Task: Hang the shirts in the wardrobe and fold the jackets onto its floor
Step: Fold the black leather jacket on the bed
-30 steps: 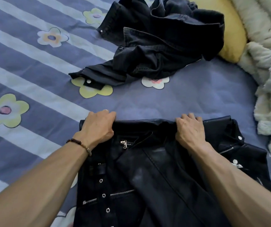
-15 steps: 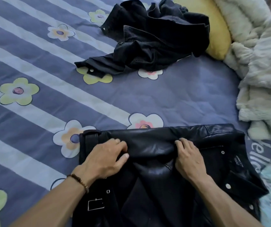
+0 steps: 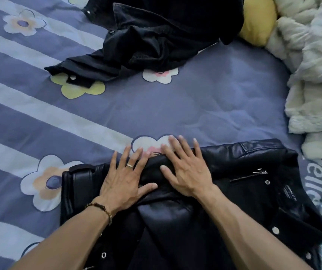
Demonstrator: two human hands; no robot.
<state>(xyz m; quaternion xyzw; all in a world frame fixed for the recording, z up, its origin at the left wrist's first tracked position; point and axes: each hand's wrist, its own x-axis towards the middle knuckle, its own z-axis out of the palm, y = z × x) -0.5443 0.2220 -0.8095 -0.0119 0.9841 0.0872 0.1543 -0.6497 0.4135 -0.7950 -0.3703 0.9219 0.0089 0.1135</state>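
At lower centre of the frame, we press the black leather jacket [image 3: 224, 191] flat on the bedspread [image 3: 195, 110], left hand [image 3: 125, 184] and right hand [image 3: 185, 172] spread, gripping nothing. Risk: stiff leather may spring open once released. Denim jacket [image 3: 156, 39], upper centre, lies unfolded.

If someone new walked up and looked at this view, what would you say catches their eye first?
First, the two hands, left hand and right hand, pressed flat with spread fingers on the black leather jacket at the near edge of the bed. Next, the crumpled black denim jacket lying farther back on the flowered purple striped bedspread, beside a yellow pillow.
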